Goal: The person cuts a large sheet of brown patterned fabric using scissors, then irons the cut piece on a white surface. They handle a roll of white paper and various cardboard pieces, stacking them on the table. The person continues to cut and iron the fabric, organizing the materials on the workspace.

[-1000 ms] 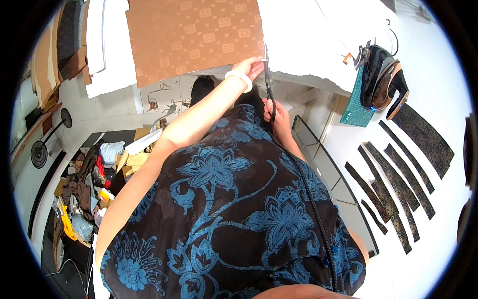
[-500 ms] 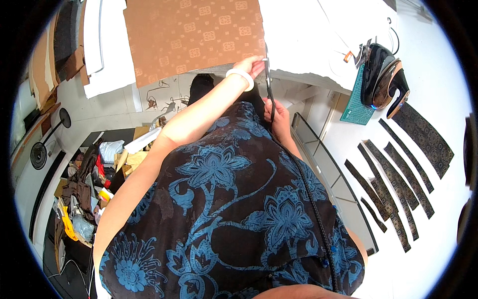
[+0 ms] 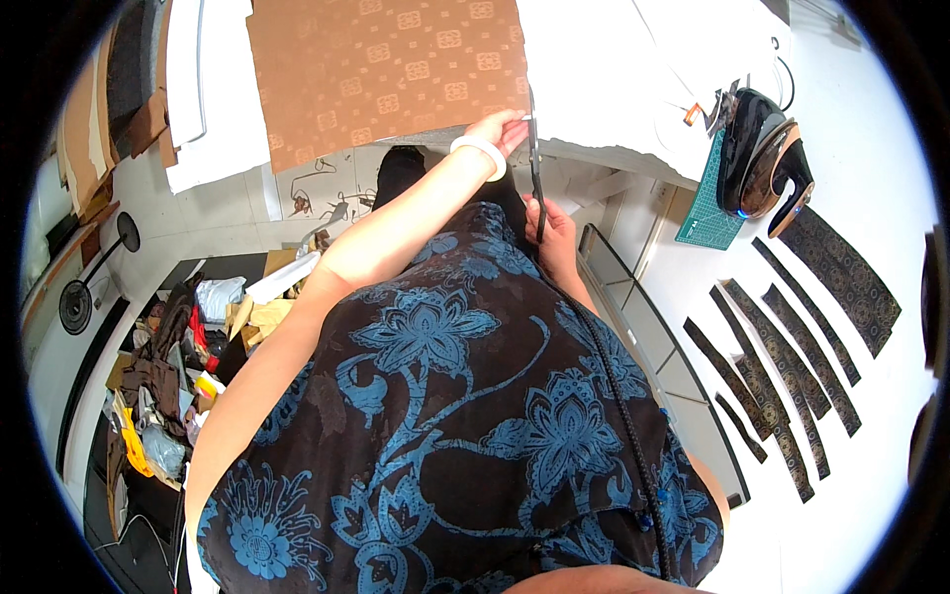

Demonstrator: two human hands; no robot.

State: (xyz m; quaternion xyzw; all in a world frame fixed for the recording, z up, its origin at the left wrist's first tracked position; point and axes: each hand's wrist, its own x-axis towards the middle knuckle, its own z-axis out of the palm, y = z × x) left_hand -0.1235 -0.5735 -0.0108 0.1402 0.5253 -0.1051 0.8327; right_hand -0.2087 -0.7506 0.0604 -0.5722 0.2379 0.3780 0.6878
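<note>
1. While the R hand [image 3: 554, 230] has its fingers closed round the dark handles of the scissors [image 3: 535, 163], the blades point up along the R edge of the brown patterned sheet [image 3: 396, 69], nr its lower R corner (head view, only one avail.).
2. L hand [image 3: 503, 131], w/ white bangle [image 3: 482, 153] on wrist, is at that same corner, fingers part-curled right by the blades; can't tell if they pinch the sheet or just rest on it.
3. Sheet lies flat on the white-topped counter [image 3: 618, 84], lower edge approx. at the counter's front.
4. Step in hand: prob. trimming that R edge. How far the blades are apart is too small to tell.
5. Next move prob. calls for blades in line w/ the edge, sheet held flat, L fingers out of the blades' path.
6. Also around: dark iron [image 3: 757, 163] off to the R, beside/partly over a green cutting mat [image 3: 708, 213]; dark patterned strips [image 3: 797, 371] + a bigger dark piece [image 3: 846, 277] beyond. Scrap heap [image 3: 168, 356] low L.
7. In the way: mainly the L fingers, b/c they're so close to the blades; iron, mat & strips sit well apart from the cut.
</note>
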